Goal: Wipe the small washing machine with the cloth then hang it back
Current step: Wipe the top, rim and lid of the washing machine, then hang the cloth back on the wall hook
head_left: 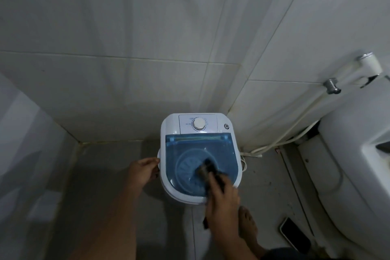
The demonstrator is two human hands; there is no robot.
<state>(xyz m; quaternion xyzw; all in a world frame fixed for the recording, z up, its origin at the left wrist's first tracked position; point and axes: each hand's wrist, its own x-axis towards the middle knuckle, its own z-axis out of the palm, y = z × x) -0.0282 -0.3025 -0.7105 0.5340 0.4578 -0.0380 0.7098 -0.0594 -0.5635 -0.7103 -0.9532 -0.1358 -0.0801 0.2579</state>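
The small washing machine (171, 131) is white with a see-through blue lid and a white dial at its back; it stands on the floor against the tiled wall. My right hand (221, 200) presses a dark cloth (207, 170) onto the front right of the blue lid; the cloth is blurred. My left hand (143, 170) rests against the machine's left side, fingers touching its rim.
A white toilet (348, 164) fills the right side, with a spray hose (295, 116) on the wall above it. A dark phone (294, 235) lies on the floor beside the toilet. My bare foot (249, 226) stands just in front of the machine. Grey tiled floor lies to the left.
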